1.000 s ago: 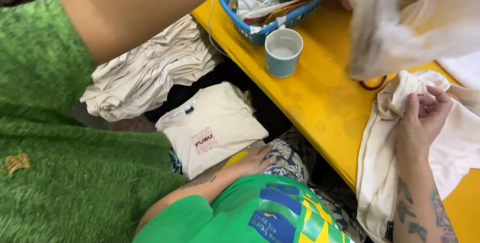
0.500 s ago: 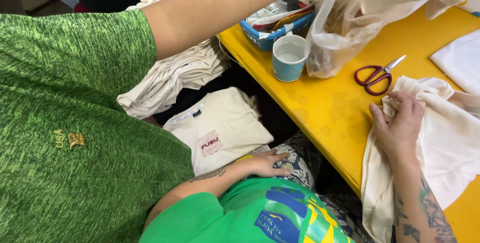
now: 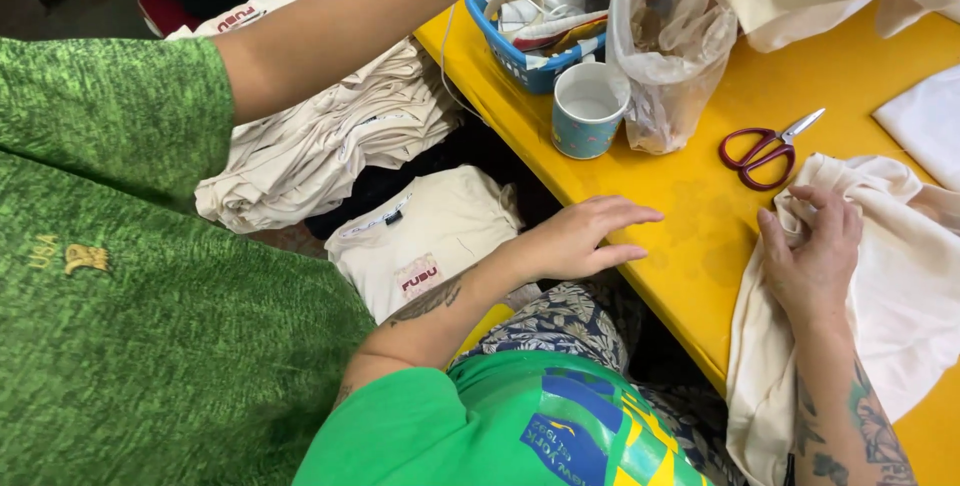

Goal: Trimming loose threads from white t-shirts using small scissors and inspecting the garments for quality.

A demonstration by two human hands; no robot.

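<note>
Cream cloth [image 3: 890, 276] lies bunched at the yellow desk's [image 3: 700, 216] near edge, the right hand [image 3: 815, 256] gripping its folds. Left hand [image 3: 585, 236] rests open, fingers apart, on that edge. Red scissors [image 3: 765, 151] lie just beyond.

- Cloth [image 3: 900, 276]: cream fabric, crumpled and bunched, at the right of the frame, draped over the yellow table's near edge, its lower part hanging down past it.
</note>
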